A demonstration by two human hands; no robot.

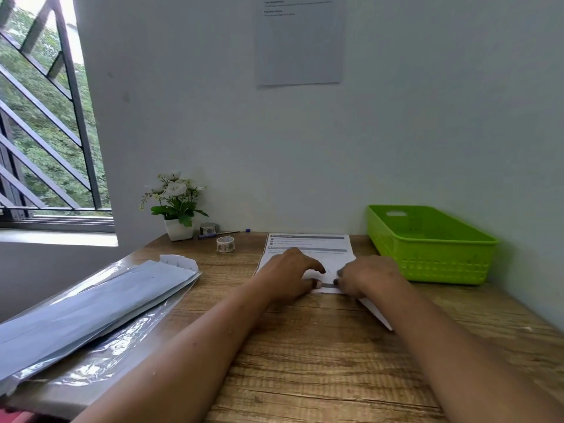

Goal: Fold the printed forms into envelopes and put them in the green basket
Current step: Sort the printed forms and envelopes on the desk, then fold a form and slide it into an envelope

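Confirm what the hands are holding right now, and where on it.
The printed form, held by both the left hand and the right hand. Each grip is a thumb-and-finger pinch on its folded near edge.

Left hand and right hand nearly touch, fingers curled, pinching.

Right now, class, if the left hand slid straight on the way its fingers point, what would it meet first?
Most likely the right hand. The left hand points rightward across the printed form, and the right hand's fingers face it across a narrow gap. Both seem to rest on the sheet.
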